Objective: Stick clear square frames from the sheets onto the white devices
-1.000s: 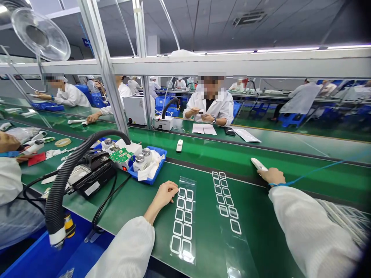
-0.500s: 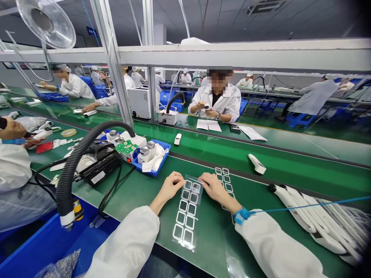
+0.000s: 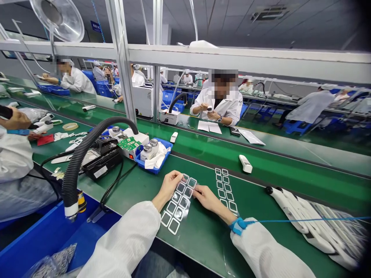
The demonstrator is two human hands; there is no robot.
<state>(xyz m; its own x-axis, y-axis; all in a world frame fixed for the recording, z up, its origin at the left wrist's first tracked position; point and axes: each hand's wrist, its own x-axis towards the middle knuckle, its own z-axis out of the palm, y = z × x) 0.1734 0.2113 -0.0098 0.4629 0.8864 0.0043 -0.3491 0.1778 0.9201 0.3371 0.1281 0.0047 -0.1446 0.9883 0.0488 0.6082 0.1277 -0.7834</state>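
Plastic is between the fingers of both hands. The left hand pinches the far left corner of a clear film sheet, thumb and fingers closed together on it. The right hand grips the far right edge the same way. The sheet carries two columns of white-framed squares. Its far end is lifted off the green table and skewed to the right, while its near end lies on the surface just in front of the left sleeve. A blue wrist strap circles the right wrist, and a thin blue cord runs from it off to the right. Just right of the hands a second sheet of squares lies flat on the table. Beyond it, on the belt, rests a white handheld device. Far and left of the hands stands a blue tray holding two capped jars and white cloth. On the near right, a row of white devices lies side by side.
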